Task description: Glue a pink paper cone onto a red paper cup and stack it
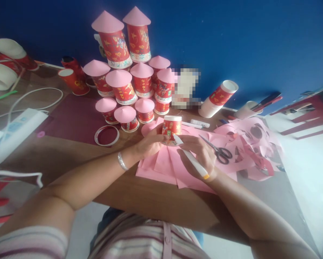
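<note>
My left hand is wrapped around the side of a small red paper cup with gold print and a white top edge. In the fingers of my right hand, beside the cup, is a long white strip with a yellow end near the wrist. The strip's other, pointed end reaches the cup's lower side. Below both hands lie several overlapping pink paper sheets. Scissors with dark handles rest just right of my right hand.
Several red cups with pink paper cones stand stacked at the back. A white ring lies at left. Pink paper scraps cover the right side, near a tilted cup stack and a pen holder. White cables lie far left.
</note>
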Tool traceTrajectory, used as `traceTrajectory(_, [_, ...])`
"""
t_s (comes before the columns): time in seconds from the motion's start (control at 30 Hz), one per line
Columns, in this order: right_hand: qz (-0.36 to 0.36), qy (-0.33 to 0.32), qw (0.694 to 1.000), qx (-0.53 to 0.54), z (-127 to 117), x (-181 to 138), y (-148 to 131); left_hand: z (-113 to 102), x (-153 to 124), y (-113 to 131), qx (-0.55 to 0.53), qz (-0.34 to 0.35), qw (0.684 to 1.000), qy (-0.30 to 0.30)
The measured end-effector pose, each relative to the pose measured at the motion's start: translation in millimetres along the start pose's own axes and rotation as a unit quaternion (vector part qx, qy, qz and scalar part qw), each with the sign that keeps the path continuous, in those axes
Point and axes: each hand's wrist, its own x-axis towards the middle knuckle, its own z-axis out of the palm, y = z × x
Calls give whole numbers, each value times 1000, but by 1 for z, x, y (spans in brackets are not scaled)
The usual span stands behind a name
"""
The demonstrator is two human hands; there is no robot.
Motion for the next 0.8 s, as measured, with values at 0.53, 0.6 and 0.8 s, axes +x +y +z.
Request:
traceTrajectory(0.53, [-60, -19, 998, -20, 0, 0, 3, 0, -2, -3, 62, -3, 995, 78])
traceTrajectory(0.6, [-57, -20, 998, -23, -1, 0, 4, 1, -3, -2, 71, -6, 994, 79])
traceTrajectory(0.8, [-47, -16, 998, -31, -2, 1, 5, 3, -4, 0, 80, -9, 994, 70])
